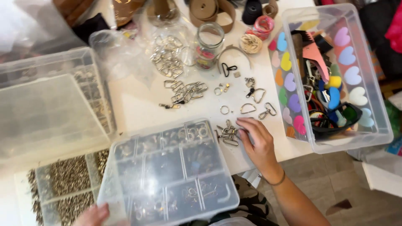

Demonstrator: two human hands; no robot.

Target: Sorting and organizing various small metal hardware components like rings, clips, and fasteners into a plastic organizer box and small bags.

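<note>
Organizer box (167,171) tilted, long axis left-right; left hand (94,214) grips corner.

Bright daylight, soft shadows, slight blur, left side washed out.

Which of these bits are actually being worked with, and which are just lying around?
In hand:
- right hand touching small pile of silver metal clips
- left hand gripping clear plastic compartment box

Lying about:
- clear glass jar
- clear tub with coloured heart stickers
- silver D-ring
- large frosted plastic organiser
</note>
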